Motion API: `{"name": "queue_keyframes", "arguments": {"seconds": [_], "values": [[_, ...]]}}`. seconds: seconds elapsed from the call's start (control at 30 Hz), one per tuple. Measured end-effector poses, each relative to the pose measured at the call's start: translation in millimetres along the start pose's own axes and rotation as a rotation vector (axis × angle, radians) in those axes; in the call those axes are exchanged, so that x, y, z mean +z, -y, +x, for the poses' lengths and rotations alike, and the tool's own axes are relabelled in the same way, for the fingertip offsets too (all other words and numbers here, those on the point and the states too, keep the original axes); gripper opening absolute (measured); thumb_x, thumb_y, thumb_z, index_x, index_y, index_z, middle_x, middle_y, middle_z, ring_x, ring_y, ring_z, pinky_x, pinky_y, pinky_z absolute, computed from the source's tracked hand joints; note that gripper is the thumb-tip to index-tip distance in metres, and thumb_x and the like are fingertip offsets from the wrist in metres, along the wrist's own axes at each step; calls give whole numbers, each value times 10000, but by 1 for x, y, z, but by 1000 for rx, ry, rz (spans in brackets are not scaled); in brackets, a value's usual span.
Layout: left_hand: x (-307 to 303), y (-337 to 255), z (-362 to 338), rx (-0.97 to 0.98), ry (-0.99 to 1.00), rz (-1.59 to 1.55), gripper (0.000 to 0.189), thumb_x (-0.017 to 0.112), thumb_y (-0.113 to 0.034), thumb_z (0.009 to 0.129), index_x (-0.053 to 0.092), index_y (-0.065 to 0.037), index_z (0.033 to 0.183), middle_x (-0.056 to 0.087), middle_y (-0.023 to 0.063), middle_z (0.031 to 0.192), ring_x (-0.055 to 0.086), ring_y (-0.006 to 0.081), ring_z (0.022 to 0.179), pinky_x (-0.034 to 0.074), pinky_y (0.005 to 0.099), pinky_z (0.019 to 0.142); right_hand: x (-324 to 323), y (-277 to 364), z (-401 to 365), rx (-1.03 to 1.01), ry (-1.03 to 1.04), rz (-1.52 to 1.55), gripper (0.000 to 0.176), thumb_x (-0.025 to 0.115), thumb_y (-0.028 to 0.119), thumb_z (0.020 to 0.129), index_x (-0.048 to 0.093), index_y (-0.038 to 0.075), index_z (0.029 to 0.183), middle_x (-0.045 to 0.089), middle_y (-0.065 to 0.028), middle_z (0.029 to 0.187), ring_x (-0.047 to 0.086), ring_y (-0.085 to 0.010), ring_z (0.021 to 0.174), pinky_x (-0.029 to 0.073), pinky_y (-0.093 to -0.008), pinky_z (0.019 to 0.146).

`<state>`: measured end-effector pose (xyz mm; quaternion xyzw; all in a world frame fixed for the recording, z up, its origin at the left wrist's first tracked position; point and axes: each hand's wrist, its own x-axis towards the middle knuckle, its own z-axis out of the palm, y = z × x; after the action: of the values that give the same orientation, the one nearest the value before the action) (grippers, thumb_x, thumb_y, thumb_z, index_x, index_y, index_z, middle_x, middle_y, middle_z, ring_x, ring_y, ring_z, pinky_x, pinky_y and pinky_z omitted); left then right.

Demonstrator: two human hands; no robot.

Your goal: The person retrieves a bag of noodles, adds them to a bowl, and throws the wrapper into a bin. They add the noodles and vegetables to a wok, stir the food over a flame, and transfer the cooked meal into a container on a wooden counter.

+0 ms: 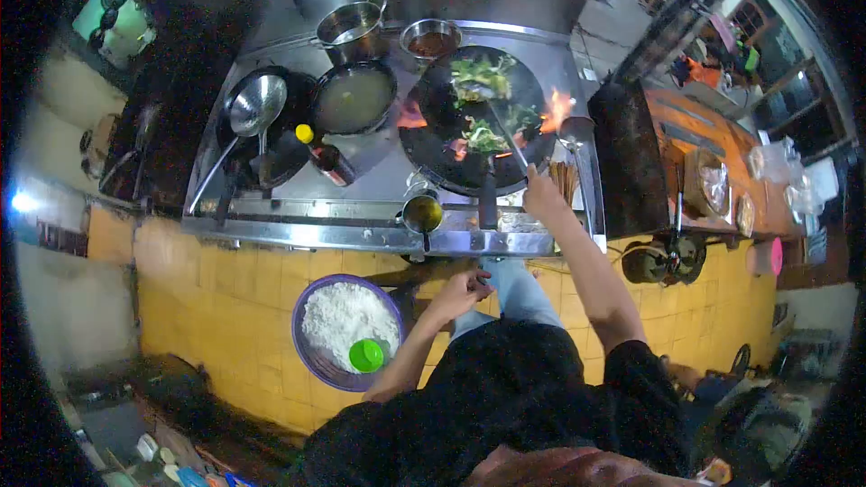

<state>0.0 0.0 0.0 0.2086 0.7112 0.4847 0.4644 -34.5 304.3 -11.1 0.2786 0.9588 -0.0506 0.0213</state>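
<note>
My right hand is closed around the handle of a long-handled spatula. Its far end reaches among leafy greens in a black wok, where food partly covers it. Orange flames rise at the wok's right side, and more show on its left. The wok's thick handle points toward me, apart from both hands. My left hand hangs below the stove's front edge with loosely bent fingers and nothing visible in them.
On the stove are a pan of pale liquid, a large strainer ladle, a yellow-capped bottle, a metal pot and a cup of yellowish liquid. A purple basin of white contents stands lower left, holding a green bowl.
</note>
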Motion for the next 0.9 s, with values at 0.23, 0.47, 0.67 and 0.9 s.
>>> {"name": "queue_keyframes", "arguments": {"seconds": [0.23,0.47,0.67,0.9], "values": [[12,-26,5,190,185,41,259,621,-127,846,617,-41,1091,659,73,826,594,120,783,468,281,716,-139,5,-66,-10,285,55,343,498,79,787,489,-43,1107,611,-238,884,612,-402,839,480,-496,754],[69,-109,-15,566,599,19,189,575,-180,888,644,-15,950,682,91,915,643,198,834,490,316,753,-6,-43,-7,-305,112,327,527,540,222,794,465,59,1289,644,-198,959,602,-413,894,459,-492,814],[120,-84,-33,879,486,-199,287,663,-222,803,628,17,958,670,146,924,630,270,841,480,367,752,-30,-74,-27,-144,487,888,280,503,174,900,475,55,1152,514,-64,641,523,-155,499,422,-310,433],[156,-23,-79,787,305,-299,249,664,-140,811,629,24,995,660,165,986,623,267,925,476,363,811,25,-18,-69,-553,-28,-175,410,581,227,862,506,4,1199,593,-231,1010,559,-366,946,427,-452,880]]}}
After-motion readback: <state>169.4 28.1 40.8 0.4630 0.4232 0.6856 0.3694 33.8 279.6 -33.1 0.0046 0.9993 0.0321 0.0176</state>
